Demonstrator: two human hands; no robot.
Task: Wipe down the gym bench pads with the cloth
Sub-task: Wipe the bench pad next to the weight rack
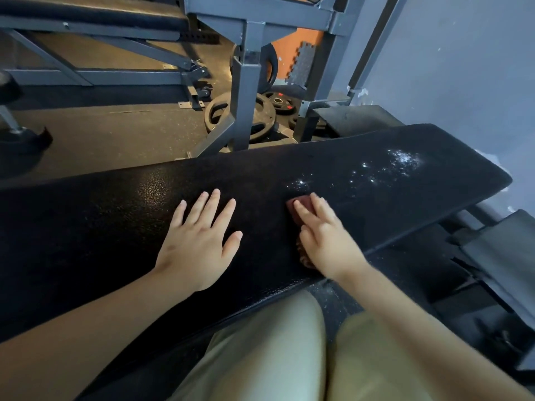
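A long black bench pad (pixel 101 215) runs across the view from lower left to upper right. White powder specks (pixel 402 162) lie on its right end. My left hand (pixel 199 241) rests flat on the pad with fingers spread. To its right, my right hand (pixel 327 238) presses a dark red cloth (pixel 299 211) onto the pad with straight fingers. Most of the cloth is hidden under that hand; a corner shows past the fingertips and an edge shows by the palm. The cloth sits just short of the nearest powder specks.
A grey steel rack frame (pixel 246 91) stands behind the pad, with black weight plates (pixel 260 111) on the floor at its base. Another bench (pixel 95 13) lies at the top left. A blue-grey wall (pixel 463 68) is on the right. My knees (pixel 275 357) are under the pad's near edge.
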